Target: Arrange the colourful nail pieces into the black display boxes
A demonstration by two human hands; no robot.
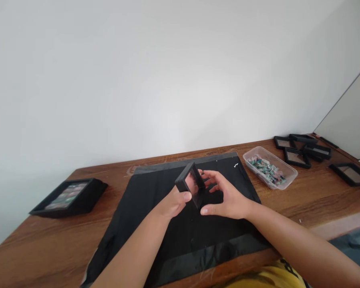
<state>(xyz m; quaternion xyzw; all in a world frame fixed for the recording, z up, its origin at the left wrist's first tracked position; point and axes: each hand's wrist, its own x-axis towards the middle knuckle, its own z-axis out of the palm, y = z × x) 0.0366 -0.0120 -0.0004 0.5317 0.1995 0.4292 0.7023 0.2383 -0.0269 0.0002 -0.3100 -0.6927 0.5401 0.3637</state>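
Note:
A small black box frame (183, 184) with a see-through pane is held tilted above a black mat (155, 208). My left hand (175, 202) grips its left side, the thumb on the near edge and the other fingers partly hidden behind the pane. On the right side, my right hand (228, 198) is curved around the frame, its thumb at the lower corner and its fingertips by the far edge. Fingers of that hand are bent and slightly apart. Nothing can be made out inside the frame.
Left on the wooden table (47, 236) lies a stack of black frames (89, 196), the top one with coloured contents. A clear plastic tub (289, 176) of small wrapped pieces (266, 170) stands right of the mat. Several black frames (296, 158) lie at the far right, below the wall.

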